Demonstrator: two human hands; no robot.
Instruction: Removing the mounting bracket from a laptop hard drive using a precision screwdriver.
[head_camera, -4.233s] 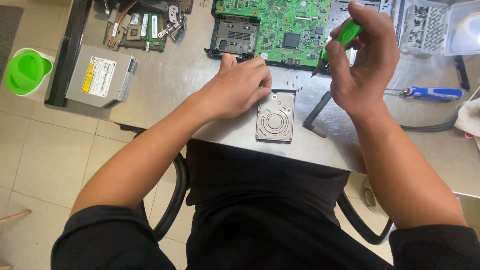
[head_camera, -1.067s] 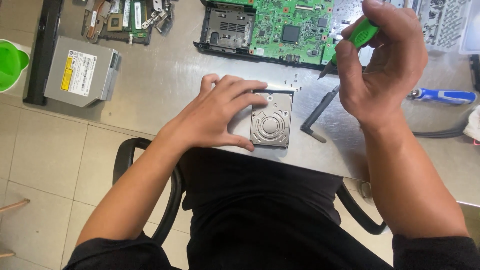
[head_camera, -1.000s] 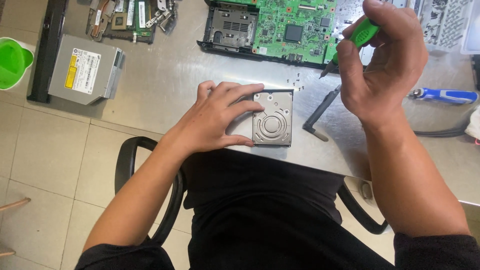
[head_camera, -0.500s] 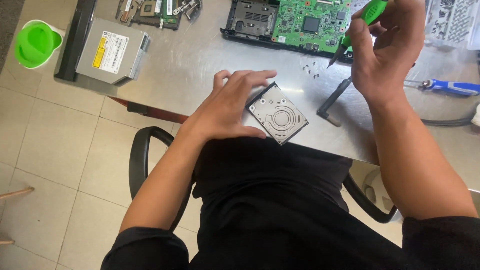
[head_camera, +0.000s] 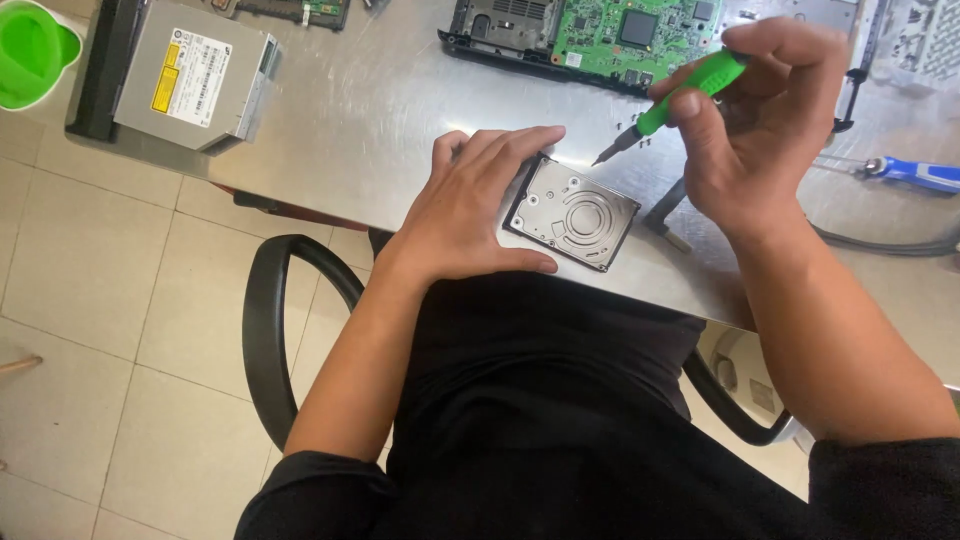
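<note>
A small silver hard drive (head_camera: 573, 212) lies flat near the front edge of the metal table (head_camera: 380, 120). My left hand (head_camera: 465, 205) rests on the table against the drive's left side, fingers and thumb bracketing it. Above and to the right, my right hand (head_camera: 765, 120) grips a green-handled screwdriver (head_camera: 680, 92); its tip hovers just past the drive's far corner, not touching it. Tiny loose screws (head_camera: 628, 125) lie on the table near the tip.
A green circuit board in a black frame (head_camera: 600, 30) lies at the back. A silver optical drive (head_camera: 195, 75) sits at the left, a green cup (head_camera: 30, 50) beyond it. A blue-handled screwdriver (head_camera: 915, 172) and a black cable lie at the right. Black chair arms flank my lap.
The drive has been turned so it sits at an angle, with my left hand still against it. My right hand has lowered the screwdriver tip closer to the drive.
</note>
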